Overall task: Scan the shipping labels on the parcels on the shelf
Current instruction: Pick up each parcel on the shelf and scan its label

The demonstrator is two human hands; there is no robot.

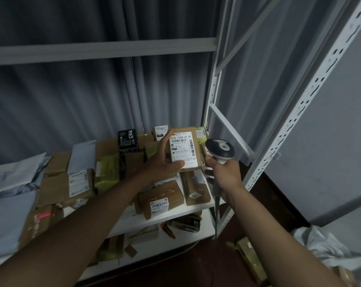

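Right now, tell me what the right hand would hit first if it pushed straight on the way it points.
The right hand points up and away, toward the held parcel in the left hand. It would probably meet that parcel's right edge first, though depth is unclear.

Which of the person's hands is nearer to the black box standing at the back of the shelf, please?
Left. The left hand, holding a parcel, is just right of the black box; the right hand, gripping the scanner, is farther right.

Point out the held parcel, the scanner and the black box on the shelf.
held parcel (182, 149): head view, on its white shipping label.
scanner (220, 149): head view, on its rounded head.
black box (128, 140): head view, on its printed front face.
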